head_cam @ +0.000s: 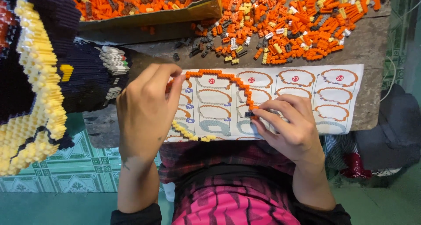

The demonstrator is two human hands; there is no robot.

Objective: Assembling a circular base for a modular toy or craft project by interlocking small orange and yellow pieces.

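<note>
A thin curved layer of tiny bricks (228, 79), orange along the top and yellow at its lower left end, lies on a printed instruction sheet (337, 97). My left hand (147, 113) grips the layer's left side, fingers curled over the orange edge. My right hand (289, 128) pinches the layer's right end, with a small dark brick (249, 114) at the fingertips.
A heap of loose orange, yellow, white and dark bricks (294, 23) covers the far part of the worn table (372, 45). A cardboard tray (149, 16) holds more orange bricks. A large dark and yellow brick model (39, 75) stands at the left.
</note>
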